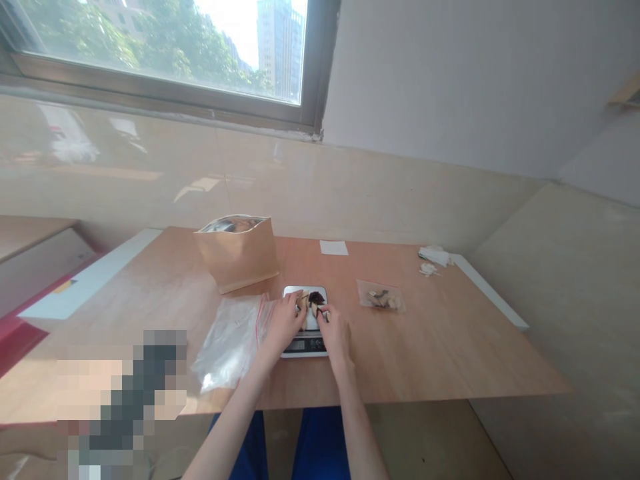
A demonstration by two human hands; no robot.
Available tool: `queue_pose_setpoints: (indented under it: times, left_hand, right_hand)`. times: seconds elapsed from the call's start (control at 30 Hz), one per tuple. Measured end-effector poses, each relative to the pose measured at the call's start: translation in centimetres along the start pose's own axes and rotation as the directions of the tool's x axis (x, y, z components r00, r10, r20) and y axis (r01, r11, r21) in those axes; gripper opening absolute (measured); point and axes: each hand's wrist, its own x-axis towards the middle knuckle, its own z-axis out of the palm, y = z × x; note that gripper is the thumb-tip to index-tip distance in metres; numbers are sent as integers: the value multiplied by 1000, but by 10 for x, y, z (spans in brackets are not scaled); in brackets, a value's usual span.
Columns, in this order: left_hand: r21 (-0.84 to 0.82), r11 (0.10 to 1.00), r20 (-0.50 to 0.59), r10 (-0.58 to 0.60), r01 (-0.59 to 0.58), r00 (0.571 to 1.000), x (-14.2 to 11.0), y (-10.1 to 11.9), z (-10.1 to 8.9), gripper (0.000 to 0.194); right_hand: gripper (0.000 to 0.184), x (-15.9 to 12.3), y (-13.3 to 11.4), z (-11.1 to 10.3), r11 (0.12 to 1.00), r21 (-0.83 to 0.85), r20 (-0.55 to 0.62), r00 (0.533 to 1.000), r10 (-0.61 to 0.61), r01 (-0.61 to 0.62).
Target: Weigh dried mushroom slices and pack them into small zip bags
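A white digital kitchen scale lies in front of me, with pale and dark dried pieces on its plate that look like dried slices. My left hand reaches over the plate's left side, its fingers closed around a pale dried piece. From the right, my right hand pinches a small dried piece at the plate's right edge. Between the hands sits a dark, curled dried piece. Left of the scale, partly under my left wrist, spreads a clear zip bag with a red seal line.
An open brown paper pouch stands behind the zip bag. To the right lies a small clear packet of dried pieces. A white paper and crumpled tissues lie toward the back. A pixelated patch covers the lower left.
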Motion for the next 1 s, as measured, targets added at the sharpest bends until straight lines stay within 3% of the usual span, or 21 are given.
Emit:
queue_pose_setpoints:
  times: [0.37, 0.5, 0.57, 0.67, 0.8, 1.0]
  left_hand:
    - [78, 996, -18, -37, 38, 999, 3, -1, 2, 31]
    - [66, 996, -82, -54, 60, 995, 6, 1, 1, 30]
    - [50, 997, -112, -51, 57, 992, 2, 3, -3, 29]
    - [17, 999, -152, -36, 39, 988, -12, 3, -14, 31]
    - [-80, 997, -135, -21, 10, 991, -35, -3, -26, 28]
    - [-144, 989, -124, -49, 30, 991, -35, -6, -21, 23]
  right_hand:
    - [24, -5, 61, -22, 985, 96, -204, 965, 163, -146]
    - [29, -3, 62, -21, 951, 274, -274, 936, 221, -145]
    - [25, -3, 54, -18, 897, 408, -239, 928, 286, -171]
    - [20, -1, 40, -12, 759, 600, -59, 932, 358, -254]
    - [25, 3, 23, -3, 617, 706, 149, 925, 350, -348]
    - [41, 7, 10, 16, 563, 770, 134, 939, 317, -300]
